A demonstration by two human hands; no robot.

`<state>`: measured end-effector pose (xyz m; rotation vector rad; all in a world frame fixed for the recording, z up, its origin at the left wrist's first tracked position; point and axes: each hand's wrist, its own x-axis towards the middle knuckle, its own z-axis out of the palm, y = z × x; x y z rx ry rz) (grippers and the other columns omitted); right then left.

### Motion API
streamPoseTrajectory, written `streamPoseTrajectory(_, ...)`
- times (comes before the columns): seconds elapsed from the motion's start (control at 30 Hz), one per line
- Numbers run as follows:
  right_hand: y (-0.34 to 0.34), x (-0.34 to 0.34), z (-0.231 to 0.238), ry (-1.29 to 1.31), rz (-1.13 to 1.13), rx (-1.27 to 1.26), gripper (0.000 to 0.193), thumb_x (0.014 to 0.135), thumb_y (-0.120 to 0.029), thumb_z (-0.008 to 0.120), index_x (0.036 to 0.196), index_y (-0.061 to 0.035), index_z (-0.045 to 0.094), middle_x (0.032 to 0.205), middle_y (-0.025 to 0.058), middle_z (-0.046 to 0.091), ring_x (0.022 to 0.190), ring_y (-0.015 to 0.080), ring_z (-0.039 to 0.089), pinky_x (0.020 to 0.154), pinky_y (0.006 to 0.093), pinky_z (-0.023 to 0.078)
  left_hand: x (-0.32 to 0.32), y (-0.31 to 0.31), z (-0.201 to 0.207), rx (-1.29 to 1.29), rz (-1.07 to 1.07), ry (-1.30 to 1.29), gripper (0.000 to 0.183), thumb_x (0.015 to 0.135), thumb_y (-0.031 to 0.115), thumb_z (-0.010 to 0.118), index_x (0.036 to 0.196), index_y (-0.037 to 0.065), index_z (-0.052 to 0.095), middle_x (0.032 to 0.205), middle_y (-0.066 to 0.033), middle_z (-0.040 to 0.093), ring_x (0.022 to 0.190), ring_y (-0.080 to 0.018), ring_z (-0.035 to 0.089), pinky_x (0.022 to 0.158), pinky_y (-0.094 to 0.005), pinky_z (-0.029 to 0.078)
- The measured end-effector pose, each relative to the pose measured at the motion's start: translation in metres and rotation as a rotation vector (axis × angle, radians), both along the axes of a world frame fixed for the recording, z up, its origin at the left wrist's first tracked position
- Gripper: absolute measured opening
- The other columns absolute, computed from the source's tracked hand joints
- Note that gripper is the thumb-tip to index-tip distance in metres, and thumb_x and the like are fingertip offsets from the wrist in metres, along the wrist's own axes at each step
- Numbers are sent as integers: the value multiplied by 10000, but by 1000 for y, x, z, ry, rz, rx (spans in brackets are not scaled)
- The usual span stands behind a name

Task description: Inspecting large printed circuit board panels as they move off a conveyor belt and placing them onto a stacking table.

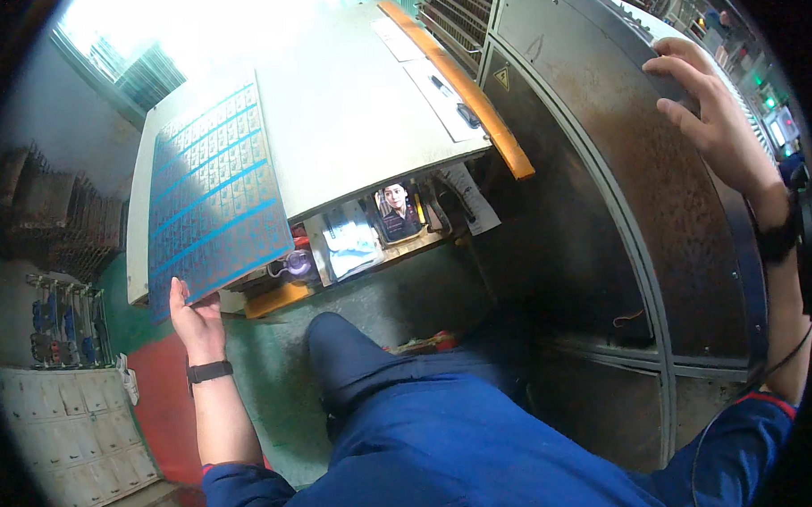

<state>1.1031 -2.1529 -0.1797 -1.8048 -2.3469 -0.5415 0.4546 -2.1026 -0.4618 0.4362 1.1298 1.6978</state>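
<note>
My left hand (196, 319) grips the near left corner of a large flat panel (212, 207), thumb on top and fingers beneath. The panel is grey with blue stripes and rows of small repeated patterns, like a circuit board sheet. It lies over the left side of a white tabletop (329, 104), its near end jutting past the edge. Over at the right, my right hand (709, 109) is raised at the top edge of a tall grey metal machine cabinet (589, 113). Its fingers are apart and slightly bent, with nothing in them; whether they touch the cabinet I cannot tell.
An open drawer (344, 273) under the tabletop holds a phone (398, 213) with a lit picture, and a purple roll (296, 263). Papers and a pen (441, 86) lie beside an orange edge strip (472, 95). White lockers (72, 435) and stacked racks (42, 217) stand left.
</note>
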Motion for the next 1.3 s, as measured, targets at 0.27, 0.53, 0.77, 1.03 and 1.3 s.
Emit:
streamPoseTrajectory(0.27,1,2,3,14,-4,-49,349,871,-103,637,1198,16,612,1380,183,545,1331,374,515,1150,398,374,2,2,-18,-30,43,-90,324,1050,374,585,1231,106,592,1256,-65,629,1177,-247,589,1016,-450,481)
streamPoseTrajectory(0.53,1,-2,6,36,-121,-100,381,867,-77,607,1241,-4,600,1453,173,491,1409,344,452,1195,397,310,19,-4,-21,52,106,-240,460,1011,482,627,1295,130,548,1299,-55,590,1211,-250,558,1024,-459,468)
streamPoseTrajectory(0.77,-3,-4,5,52,4,-65,341,890,-104,628,1209,14,601,1375,177,539,1329,361,511,1148,399,367,61,-17,-30,113,-270,-193,534,1012,528,606,1324,100,533,1315,-70,610,1180,-230,589,1007,-419,492)
streamPoseTrajectory(1.03,-1,-1,3,24,0,-52,340,913,-123,629,1225,12,610,1378,165,538,1330,354,510,1148,396,373,90,-2,-22,101,-158,-69,440,1051,413,589,1329,76,543,1308,-85,615,1186,-221,598,994,-393,509)
streamPoseTrajectory(1.3,0,2,0,-7,4,-29,342,914,-121,635,1227,16,618,1380,160,541,1323,354,518,1140,390,383,74,7,-23,7,-110,-42,332,1038,306,627,1270,73,577,1281,-73,624,1222,-236,602,1048,-436,498)
